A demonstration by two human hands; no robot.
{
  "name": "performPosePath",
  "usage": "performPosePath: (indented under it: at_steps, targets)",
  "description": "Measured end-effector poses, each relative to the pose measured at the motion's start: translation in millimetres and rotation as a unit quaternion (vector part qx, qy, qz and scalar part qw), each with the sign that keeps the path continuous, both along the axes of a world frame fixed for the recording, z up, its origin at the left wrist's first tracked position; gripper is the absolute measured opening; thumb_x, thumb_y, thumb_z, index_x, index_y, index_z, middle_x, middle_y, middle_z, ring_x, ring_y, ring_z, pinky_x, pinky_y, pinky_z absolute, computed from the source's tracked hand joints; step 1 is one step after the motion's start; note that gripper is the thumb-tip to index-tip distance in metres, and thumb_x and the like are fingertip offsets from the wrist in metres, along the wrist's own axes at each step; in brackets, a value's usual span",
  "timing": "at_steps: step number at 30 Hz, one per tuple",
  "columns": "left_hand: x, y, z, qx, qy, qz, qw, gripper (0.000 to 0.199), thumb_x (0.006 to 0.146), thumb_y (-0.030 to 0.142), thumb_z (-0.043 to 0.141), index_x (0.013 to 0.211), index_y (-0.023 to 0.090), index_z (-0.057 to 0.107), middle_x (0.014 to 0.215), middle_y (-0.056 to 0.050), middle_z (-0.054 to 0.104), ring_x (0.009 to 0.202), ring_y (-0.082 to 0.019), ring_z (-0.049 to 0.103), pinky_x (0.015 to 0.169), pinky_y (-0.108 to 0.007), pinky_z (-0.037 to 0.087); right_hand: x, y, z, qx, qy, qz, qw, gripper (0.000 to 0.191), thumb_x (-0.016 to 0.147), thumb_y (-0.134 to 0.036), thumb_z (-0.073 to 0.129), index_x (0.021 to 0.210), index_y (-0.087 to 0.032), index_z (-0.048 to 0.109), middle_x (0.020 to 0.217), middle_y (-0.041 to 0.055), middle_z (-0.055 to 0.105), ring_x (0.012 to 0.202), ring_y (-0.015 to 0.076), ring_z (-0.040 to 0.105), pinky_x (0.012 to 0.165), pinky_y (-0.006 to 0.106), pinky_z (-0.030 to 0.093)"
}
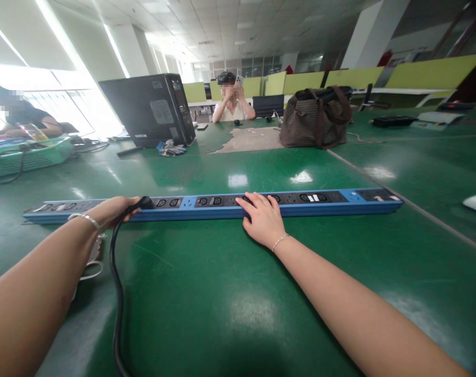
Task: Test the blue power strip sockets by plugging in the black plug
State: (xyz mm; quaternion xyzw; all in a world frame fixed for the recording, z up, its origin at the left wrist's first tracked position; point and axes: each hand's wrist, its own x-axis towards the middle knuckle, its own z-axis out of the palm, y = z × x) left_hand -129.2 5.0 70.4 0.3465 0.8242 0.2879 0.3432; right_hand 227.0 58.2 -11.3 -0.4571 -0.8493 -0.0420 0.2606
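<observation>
In the head view, the left hand (122, 208) grips a black moulded plug (145, 203) between thumb and fingers, from the plug's left side. A thick black cable (118, 293) drops from below that hand and runs toward the wearer, past the inner side of the left forearm. The plug is at the socket face of a long blue-and-black power strip with a row of outlets (328, 209); how far it sits in an outlet cannot be told. The strip lies crosswise under both hands, reaching out past the left hand on one side and past the right hand on the other.

The right hand (264, 219) lies palm down on the strip near its middle, fingers a little spread, well apart from the plug. Both hands are over a glossy green tabletop (206, 293). A thin white looped cord (94, 268) lies just below the left wrist, partly hidden by the forearm.

Beyond the left hand stand a black computer tower (143, 112) and, beside its base, crumpled grey-and-blue gloves (170, 148); farther left is a light-green plastic basket (45, 158). Beyond the right hand sits a brown striped fabric bag (300, 123). A seated person (238, 111) faces the hands from across the table.
</observation>
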Motion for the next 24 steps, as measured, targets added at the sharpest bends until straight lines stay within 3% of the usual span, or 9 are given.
performPosePath:
  at_steps: [12,24]
  targets:
    - [16,-10,2.5,-0.011,-0.023,0.032,0.999,0.042,0.084,0.048,0.040,0.054,0.019,0.042,0.040,0.004,0.031,0.037,-0.007,0.026,0.039,-0.019,0.019,1,0,0.1,-0.001,-0.006,0.002,1.000,0.050,0.082,-0.022,0.050,0.131,-0.030,0.055,0.141,0.0049,0.049,0.131,0.0241,0.039,0.110,0.048,0.019]
    - [11,-9,-0.2,0.000,-0.047,0.047,0.998,0.038,0.085,0.042,0.043,0.058,0.017,0.046,0.041,0.005,0.035,0.035,-0.005,0.029,0.036,-0.016,0.020,0,0,0.9,-0.003,-0.006,0.003,1.000,0.051,0.082,-0.021,0.050,0.132,-0.030,0.054,0.141,0.0049,0.049,0.131,0.0239,0.039,0.109,0.048,0.019]
